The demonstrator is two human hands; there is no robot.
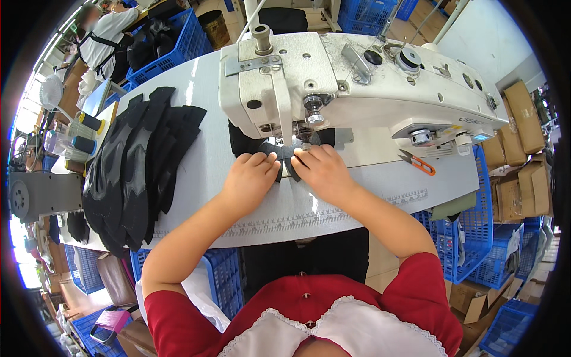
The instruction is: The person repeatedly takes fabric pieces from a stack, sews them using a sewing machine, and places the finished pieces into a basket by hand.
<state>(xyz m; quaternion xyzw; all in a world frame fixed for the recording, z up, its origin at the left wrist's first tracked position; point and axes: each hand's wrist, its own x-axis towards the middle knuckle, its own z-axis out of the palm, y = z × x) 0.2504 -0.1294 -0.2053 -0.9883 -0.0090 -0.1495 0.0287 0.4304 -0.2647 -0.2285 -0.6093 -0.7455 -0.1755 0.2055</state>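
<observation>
Both my hands are at a white sewing machine (363,89), just in front of its needle area. A black fabric piece (241,141) lies under the machine head, spreading to either side of the presser foot. My left hand (250,175) pinches its near edge with curled fingers. On the other side of the needle, my right hand (323,171) grips the same piece, thumb and fingers pressed together. A narrow tail of the fabric hangs toward me between the hands. The needle tip and the stitching spot are too small to make out.
Left on the table lies an overlapping pile of black cut pieces (134,172). Orange-handled thread snips (418,162) rest right of my hand. A measuring scale (273,225) runs along the near edge. Blue crates (479,220) surround the table; another person (107,41) sits far left.
</observation>
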